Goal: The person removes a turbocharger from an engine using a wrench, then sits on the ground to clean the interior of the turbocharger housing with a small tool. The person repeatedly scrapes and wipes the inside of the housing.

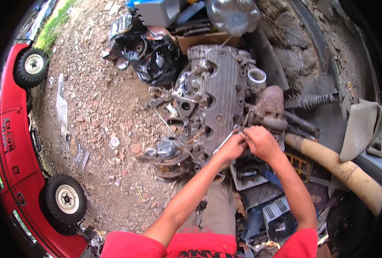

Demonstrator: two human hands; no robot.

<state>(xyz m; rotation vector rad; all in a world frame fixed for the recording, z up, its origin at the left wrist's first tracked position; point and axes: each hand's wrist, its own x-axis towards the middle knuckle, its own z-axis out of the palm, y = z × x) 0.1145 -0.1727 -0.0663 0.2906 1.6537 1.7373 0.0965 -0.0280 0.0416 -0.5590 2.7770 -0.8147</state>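
An engine [221, 99] with a grey ribbed cover stands in front of me. My left hand [234, 146] and my right hand [262, 142] meet at the lower right of this cover, beside a rusty turbocharger-like housing [271, 103]. Both hands have curled fingers pinched close together on something small, which they mostly hide. A thin silver tool-like bar [221, 145] lies diagonally under and beside my left hand; I cannot tell whether it is held. Above my fingertips a short metal piece [246, 121] shows among the engine fittings.
A red off-road vehicle [19, 150] stands on the gravel at left. A black bag [156, 64], a clear plastic jug [231, 13] and boxes crowd the back. At right are a long beige pipe [337, 165], a shock absorber [311, 101] and a rock wall. Assorted parts surround my legs.
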